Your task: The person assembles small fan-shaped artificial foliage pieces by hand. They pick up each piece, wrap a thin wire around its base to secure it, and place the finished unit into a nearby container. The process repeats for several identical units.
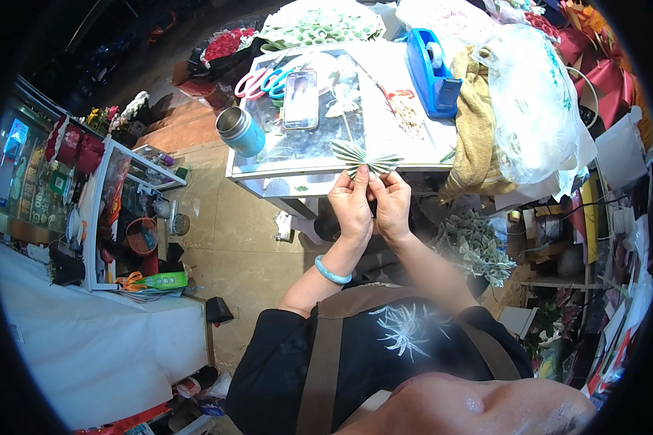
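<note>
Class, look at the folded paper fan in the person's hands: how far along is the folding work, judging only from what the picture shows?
Done: the paper fan is already pleated and spread into two wings. In hand: the left hand and right hand pinch its middle just above the table edge. Left, probably: securing the centre; the blue tape dispenser and the scissors lie untouched on the table.

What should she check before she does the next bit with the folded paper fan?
1. Both hands on the folded paper fan: ok, left hand and right hand pinch its middle.
2. Fan spread evenly to both sides: ok.
3. Middle tied or taped: cannot tell, fingers hide it.
4. Blue tape dispenser on the table: ok.
5. Scissors nearby: ok, beside the phone.
</note>
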Tool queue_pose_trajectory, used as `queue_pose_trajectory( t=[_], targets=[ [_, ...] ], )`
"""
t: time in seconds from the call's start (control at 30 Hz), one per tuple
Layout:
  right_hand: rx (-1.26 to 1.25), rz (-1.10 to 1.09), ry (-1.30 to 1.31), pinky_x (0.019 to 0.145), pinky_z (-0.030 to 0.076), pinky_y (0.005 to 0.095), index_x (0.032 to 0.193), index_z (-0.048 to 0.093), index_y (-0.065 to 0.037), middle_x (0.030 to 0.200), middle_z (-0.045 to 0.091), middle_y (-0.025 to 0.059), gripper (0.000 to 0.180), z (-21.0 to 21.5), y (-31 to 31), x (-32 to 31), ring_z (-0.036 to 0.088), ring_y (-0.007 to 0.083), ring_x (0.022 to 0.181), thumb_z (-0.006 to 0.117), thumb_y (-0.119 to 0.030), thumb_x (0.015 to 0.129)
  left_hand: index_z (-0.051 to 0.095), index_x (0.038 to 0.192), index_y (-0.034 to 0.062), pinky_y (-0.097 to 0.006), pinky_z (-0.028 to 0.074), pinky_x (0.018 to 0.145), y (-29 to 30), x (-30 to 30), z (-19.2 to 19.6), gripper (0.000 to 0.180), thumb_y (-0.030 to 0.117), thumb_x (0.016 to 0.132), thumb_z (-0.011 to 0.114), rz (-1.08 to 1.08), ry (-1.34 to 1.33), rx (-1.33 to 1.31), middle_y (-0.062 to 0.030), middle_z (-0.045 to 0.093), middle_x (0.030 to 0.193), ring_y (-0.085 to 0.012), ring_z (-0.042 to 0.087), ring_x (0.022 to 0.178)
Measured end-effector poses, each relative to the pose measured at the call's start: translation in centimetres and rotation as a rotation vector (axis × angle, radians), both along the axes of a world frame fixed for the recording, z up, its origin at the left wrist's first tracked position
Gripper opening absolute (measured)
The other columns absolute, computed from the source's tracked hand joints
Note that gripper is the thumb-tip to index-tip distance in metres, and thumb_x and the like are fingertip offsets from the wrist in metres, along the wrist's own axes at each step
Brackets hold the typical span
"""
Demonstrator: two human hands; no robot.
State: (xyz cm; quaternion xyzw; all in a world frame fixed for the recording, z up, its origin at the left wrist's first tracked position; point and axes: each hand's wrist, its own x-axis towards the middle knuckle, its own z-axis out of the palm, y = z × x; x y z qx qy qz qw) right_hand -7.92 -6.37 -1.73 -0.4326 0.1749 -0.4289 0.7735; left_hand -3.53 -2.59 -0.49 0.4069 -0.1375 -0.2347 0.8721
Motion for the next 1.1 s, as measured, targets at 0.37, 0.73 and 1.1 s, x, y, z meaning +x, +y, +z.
queue_pose_trajectory(
  t=[0.37, 0.73, 1.1],
  targets=[
    [-0.058, -0.008, 0.056, 0.052, 0.038, 0.0171, 0.085, 0.057, 0.003, 0.071, 0.057, 0.0010, 0.013, -0.8, 0.2, -0.4, 0.047, 0.0034, 0.057, 0.060, -0.010, 0.087, 0.057, 0.090, 0.0026, -0.015, 0.033, 0.045, 0.6, 0.4, -0.1, 0.010, 0.011, 0.087, 0.060, -0.045, -0.134, 0.055, 0.0016, 0.059, 0.069, -0.0002, 0.044, 0.051],
    [-0.021, 0.441, -0.224, 0.096, 0.037, 0.0342, 0.140, 0.017, -0.005, 0.128, 0.040, 0.0160, 0.095, 0.4, -3.7, -2.6, 0.045, 0.0227, 0.114, 0.074, -0.032, 0.069, 0.055, 0.106, -0.0015, -0.025, 0.049, 0.075, 2.3, 2.5, 0.4, 0.022, 0.008, 0.087, 0.058, -0.356, 0.008, -0.082, -0.0070, 0.064, 0.094, -0.0109, 0.061, 0.081],
    [-0.152, 0.631, -0.350, 0.106, 0.024, 0.0445, 0.144, 0.000, -0.016, 0.143, 0.018, 0.0235, 0.132, 4.0, -4.0, -2.7, 0.027, 0.0339, 0.131, 0.085, -0.046, 0.048, 0.052, 0.116, -0.0003, -0.026, 0.051, 0.078, 3.1, 1.2, 1.6, 0.034, 0.013, 0.085, 0.060, -0.687, 0.134, -0.133, -0.0069, 0.063, 0.099, -0.0131, 0.062, 0.087]
  ],
)
